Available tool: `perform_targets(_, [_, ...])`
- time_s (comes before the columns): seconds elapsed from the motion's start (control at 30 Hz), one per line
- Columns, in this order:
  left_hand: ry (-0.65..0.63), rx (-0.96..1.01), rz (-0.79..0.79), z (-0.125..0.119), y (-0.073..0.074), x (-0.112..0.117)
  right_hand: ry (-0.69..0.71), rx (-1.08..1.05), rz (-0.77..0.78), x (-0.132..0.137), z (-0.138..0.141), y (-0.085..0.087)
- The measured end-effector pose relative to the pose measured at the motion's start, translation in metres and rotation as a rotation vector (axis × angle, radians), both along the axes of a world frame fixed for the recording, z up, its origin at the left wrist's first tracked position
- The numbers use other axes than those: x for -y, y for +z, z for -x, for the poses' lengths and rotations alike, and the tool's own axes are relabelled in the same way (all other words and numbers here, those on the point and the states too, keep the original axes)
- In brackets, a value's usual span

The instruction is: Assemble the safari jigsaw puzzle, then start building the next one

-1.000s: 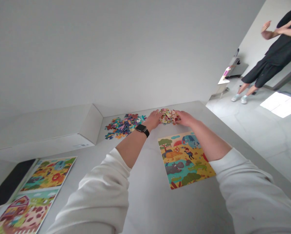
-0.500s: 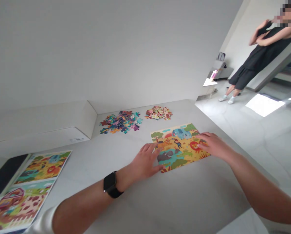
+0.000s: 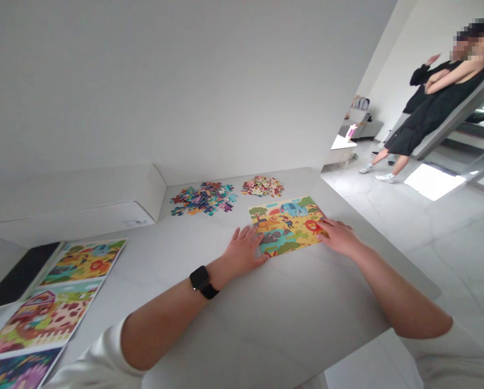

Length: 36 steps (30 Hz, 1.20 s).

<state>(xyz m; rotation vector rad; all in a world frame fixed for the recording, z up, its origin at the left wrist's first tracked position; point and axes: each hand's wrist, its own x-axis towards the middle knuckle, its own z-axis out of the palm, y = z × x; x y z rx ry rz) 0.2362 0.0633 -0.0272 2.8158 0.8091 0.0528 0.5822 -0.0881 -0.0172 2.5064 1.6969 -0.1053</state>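
A finished animal jigsaw picture lies flat on the grey table. My left hand, a black watch on its wrist, rests flat with fingers spread at the picture's near left corner. My right hand lies flat with fingers stretched on its near right corner. Neither hand holds anything. Beyond the picture sit two heaps of loose pieces: a small reddish pile and a larger blue and purple pile.
A long white box lies along the wall at the left. Printed picture sheets and a black tablet sit at the near left. A person in black stands on the tiled floor beyond the table's right edge.
Both hands left the small reddish pile and came back to the finished picture, now resting on its near corners. The picture has slid a little away from me.
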Motion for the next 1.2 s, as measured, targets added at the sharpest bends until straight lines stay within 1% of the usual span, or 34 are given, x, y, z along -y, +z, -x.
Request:
perform_targets(0.13, [0.039, -0.018, -0.034, -0.012, -0.001, -0.011, 0.002, 0.001, -0.006, -0.019, -0.009, -0.001])
perform_targets(0.3, [0.054, 0.033, -0.066, -0.021, -0.004, -0.019, -0.007, -0.004, -0.004, -0.036, -0.019, -0.003])
perform_targets(0.53, [0.054, 0.047, -0.053, -0.027, -0.002, -0.025, 0.002, 0.008, -0.041, -0.044, -0.025, -0.006])
perform_targets(0.67, [0.030, 0.039, -0.043, -0.020, 0.001, -0.024, -0.015, 0.010, -0.022, -0.045, -0.023, -0.003])
perform_targets(0.77, [0.005, 0.055, -0.026, -0.002, 0.002, -0.023, -0.004, 0.019, -0.065, -0.043, -0.017, -0.001])
perform_targets(0.9, [-0.008, 0.071, -0.018, 0.035, 0.005, -0.019, 0.083, -0.016, -0.115, -0.041, 0.000, -0.002])
perform_targets(0.97, [-0.011, 0.086, -0.009, 0.056, 0.007, -0.015, 0.118, -0.036, -0.129, -0.041, 0.014, -0.004])
perform_targets(1.07, [-0.004, 0.125, -0.009, 0.087, 0.009, -0.007, 0.127, -0.052, -0.108, -0.045, 0.041, -0.006])
perform_targets(1.2, [0.032, 0.171, -0.031, 0.125, 0.006, -0.001, 0.101, -0.057, -0.045, -0.056, 0.076, -0.003])
